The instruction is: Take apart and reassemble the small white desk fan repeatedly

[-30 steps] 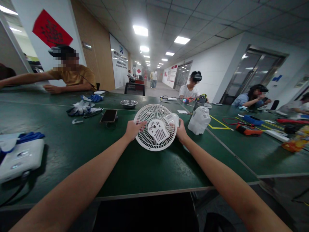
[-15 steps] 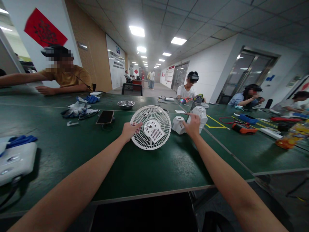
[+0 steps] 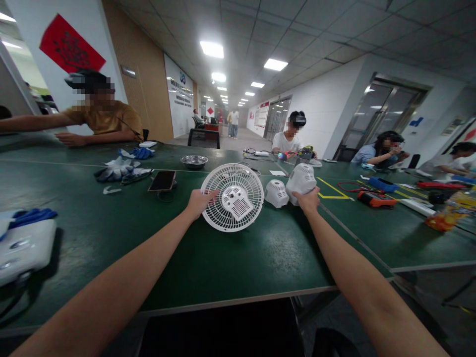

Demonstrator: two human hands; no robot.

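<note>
A round white fan grille point(image 3: 238, 203) stands tilted on the green table point(image 3: 238, 267), its slotted centre plate facing me. My left hand point(image 3: 202, 202) is closed on its left rim, the thumb lying over the bars. To the right, my right hand point(image 3: 308, 200) is wrapped round the lower part of a white plastic fan motor cover point(image 3: 301, 178) with vent slots. Just left of that cover sits a smaller vented white cover point(image 3: 276, 193), untouched, between it and the grille.
A metal bowl point(image 3: 194, 161), a phone point(image 3: 162, 181) and work gloves point(image 3: 115, 169) lie left of the grille. On the right are an orange multimeter point(image 3: 376, 199), a blue case point(image 3: 383, 184) and a bottle point(image 3: 448, 213). Several people sit around the table.
My right hand has moved slightly right and down, from between the two white covers to the lower right of the larger one, which now leans. My left hand and the grille stay put.
</note>
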